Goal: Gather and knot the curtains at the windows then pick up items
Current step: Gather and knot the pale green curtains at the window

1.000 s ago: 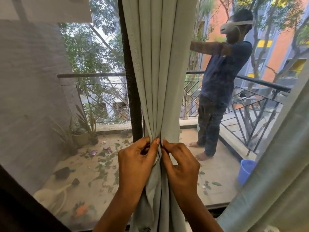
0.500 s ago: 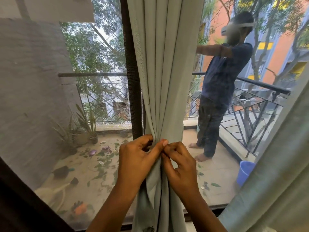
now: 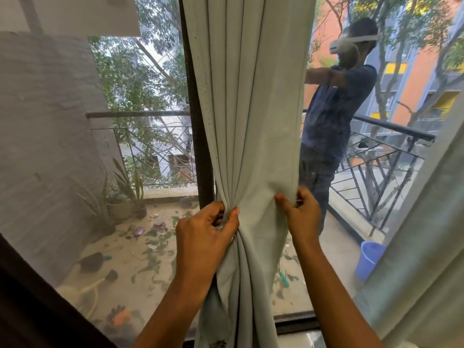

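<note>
A pale grey-green curtain (image 3: 251,109) hangs in folds in front of the window's dark frame post (image 3: 198,146). My left hand (image 3: 204,233) grips a bunch of gathered folds at the curtain's left side, thumb and fingers curled round the cloth. My right hand (image 3: 300,213) pinches the curtain's right edge a little higher and well to the right. The cloth between my hands is stretched flat. Below my hands the curtain falls in loose folds to the sill.
A second pale curtain (image 3: 426,234) hangs at the right edge. Beyond the glass lies a balcony with railing (image 3: 391,156), potted plants (image 3: 123,202), scattered leaves, a blue bucket (image 3: 369,259) and a person with a headset (image 3: 334,116). A dark frame crosses the lower left corner.
My right hand has moved right and up along the cloth, away from my left hand, spreading the curtain between them. My left hand keeps its grip on the folds.
</note>
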